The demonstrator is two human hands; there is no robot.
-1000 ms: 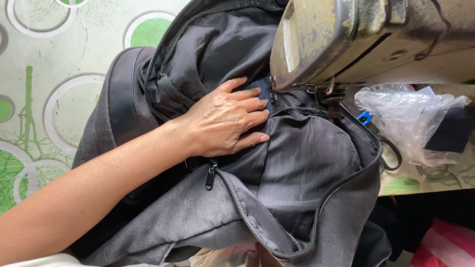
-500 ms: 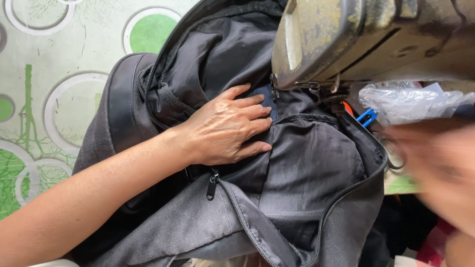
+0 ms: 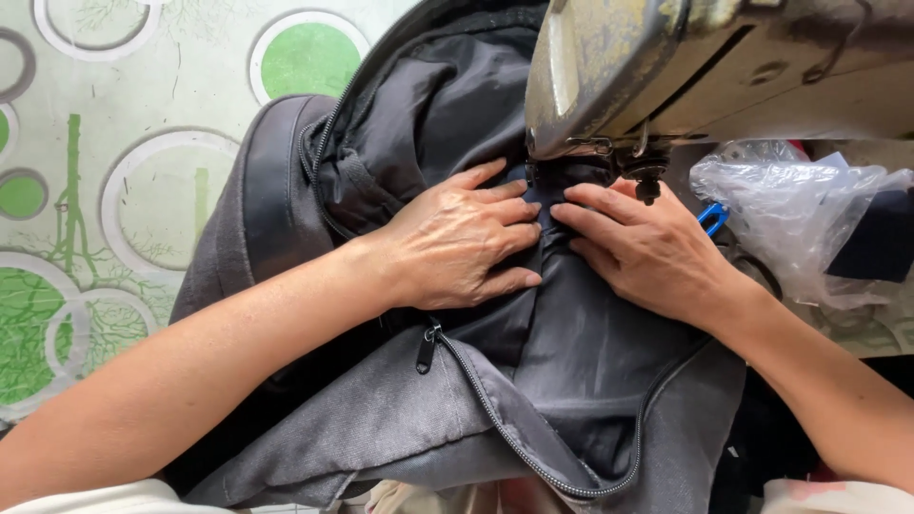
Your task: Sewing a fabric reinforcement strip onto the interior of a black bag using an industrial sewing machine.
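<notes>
A dark grey backpack (image 3: 381, 419) lies unzipped on the table, its black lining (image 3: 590, 352) spread out under the head of an old sewing machine (image 3: 705, 67). My left hand (image 3: 457, 243) presses flat on the lining just left of the needle area. My right hand (image 3: 647, 247) lies flat on the lining to the right of it, fingertips almost meeting those of the left. Both hands rest with fingers spread, pinning the fabric below the presser foot (image 3: 571, 171). A zipper pull (image 3: 427, 347) hangs by my left wrist.
The table (image 3: 114, 190) wears a pale cloth with green and white circles. A crumpled clear plastic bag (image 3: 800, 219) lies at the right beside the machine, with a blue object (image 3: 711, 217) peeking out near my right hand.
My right hand has come in from the right and settled flat on the lining beside the needle. My left hand has stayed in place on the fabric.
</notes>
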